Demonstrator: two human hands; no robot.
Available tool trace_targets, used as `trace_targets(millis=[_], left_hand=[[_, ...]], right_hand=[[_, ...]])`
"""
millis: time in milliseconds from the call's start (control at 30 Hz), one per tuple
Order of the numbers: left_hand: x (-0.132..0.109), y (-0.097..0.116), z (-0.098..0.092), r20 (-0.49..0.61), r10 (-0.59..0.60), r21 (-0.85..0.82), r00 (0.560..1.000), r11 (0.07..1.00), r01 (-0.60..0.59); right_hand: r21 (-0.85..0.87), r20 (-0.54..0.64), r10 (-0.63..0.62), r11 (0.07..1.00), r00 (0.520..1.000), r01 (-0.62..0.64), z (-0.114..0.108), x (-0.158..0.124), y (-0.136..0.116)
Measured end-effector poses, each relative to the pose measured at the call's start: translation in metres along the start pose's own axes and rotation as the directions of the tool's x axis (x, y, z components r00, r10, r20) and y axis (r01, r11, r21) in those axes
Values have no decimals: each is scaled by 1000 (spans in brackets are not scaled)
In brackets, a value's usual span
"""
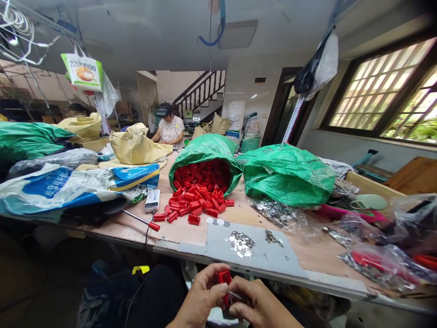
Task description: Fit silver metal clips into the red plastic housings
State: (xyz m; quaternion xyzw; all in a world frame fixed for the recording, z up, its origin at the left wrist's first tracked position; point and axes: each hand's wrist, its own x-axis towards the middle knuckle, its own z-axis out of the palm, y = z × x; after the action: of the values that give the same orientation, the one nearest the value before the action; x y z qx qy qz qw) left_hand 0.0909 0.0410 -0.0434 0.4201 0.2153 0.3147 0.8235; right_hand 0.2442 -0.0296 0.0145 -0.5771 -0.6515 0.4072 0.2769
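Observation:
Just in front of the table edge, my left hand (204, 291) pinches a small red plastic housing (224, 276) between thumb and forefinger. My right hand (257, 303) is closed beside it, fingers pressed together on a small grey metal piece (235, 296) held against the housing. Its exact shape is hidden by the fingers. On the table beyond, similar red plastic housings (200, 198) spill from the mouth of a green woven sack (208, 148). A grey mat (218, 246) carries a pile of small shiny metal plates (241, 243) and a smaller cluster of darker metal parts (273, 238).
A red-handled screwdriver (141, 221) and a white device (152, 200) lie left of the housings. Another green sack (287, 173) and bags of metal parts (375, 269) stand to the right. Blue-white sacking (68, 184) covers the left side. A person (170, 130) sits across the table.

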Motion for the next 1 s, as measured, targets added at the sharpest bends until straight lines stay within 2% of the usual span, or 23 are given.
trace_targets(millis=[133, 367, 500, 767, 1000], left_hand=[[0, -1, 1, 5, 24, -3, 1000, 1000, -24], [-2, 1, 1, -35, 70, 176, 997, 982, -62], [0, -3, 1, -19, 27, 221, 999, 975, -22], [-1, -7, 5, 51, -71, 140, 996, 988, 63], [-1, -15, 5, 69, -92, 84, 993, 993, 87]], right_hand=[[-14, -44, -47, 999, 998, 47, 2, -2, 3], [-17, -130, -12, 1000, 991, 10, 1, -8, 10], [-27, -166, -1, 1000, 986, -4, -3, -12, 9], [-41, -157, -50, 998, 986, 44, -3, -11, 6], [-43, -166, -84, 996, 983, 78, -1, -14, 13]])
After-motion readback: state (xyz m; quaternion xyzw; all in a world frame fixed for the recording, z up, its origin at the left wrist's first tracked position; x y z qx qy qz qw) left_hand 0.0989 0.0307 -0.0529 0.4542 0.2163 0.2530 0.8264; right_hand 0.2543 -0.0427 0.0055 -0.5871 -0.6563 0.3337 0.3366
